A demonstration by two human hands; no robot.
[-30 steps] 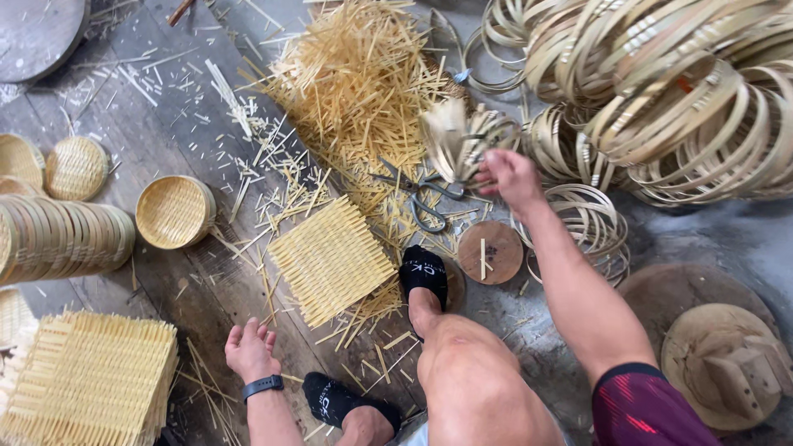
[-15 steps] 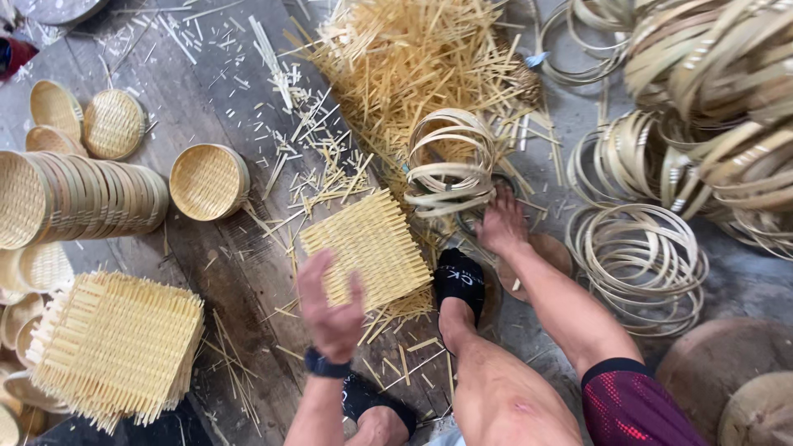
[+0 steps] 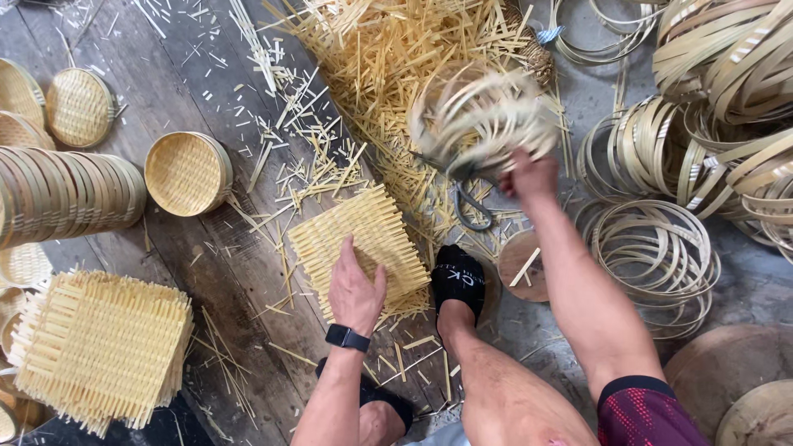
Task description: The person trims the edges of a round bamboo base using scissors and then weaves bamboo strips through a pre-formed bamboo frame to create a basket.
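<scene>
My left hand [image 3: 357, 285] rests flat, fingers apart, on a square woven bamboo mat [image 3: 363, 239] that lies on the wooden floor in front of my black-socked foot [image 3: 459, 279]. My right hand [image 3: 529, 175] is raised above the floor and grips a bundle of thin bamboo hoops [image 3: 483, 116], which is blurred. Scissors [image 3: 469, 206] lie on the floor just below that hand, beside a round wooden block [image 3: 524, 266]. A black watch is on my left wrist.
A big heap of bamboo splints [image 3: 396, 58] fills the top middle. Coils of bamboo rings [image 3: 657, 248] and larger hoops [image 3: 727, 66] lie at right. At left are a small round woven basket [image 3: 187, 172], a row of stacked baskets [image 3: 62, 194] and a stack of square mats [image 3: 103, 347].
My right hand has lifted the bundle of hoops off the floor. My left hand came down from mid-air onto the square mat. The view has shifted closer.
</scene>
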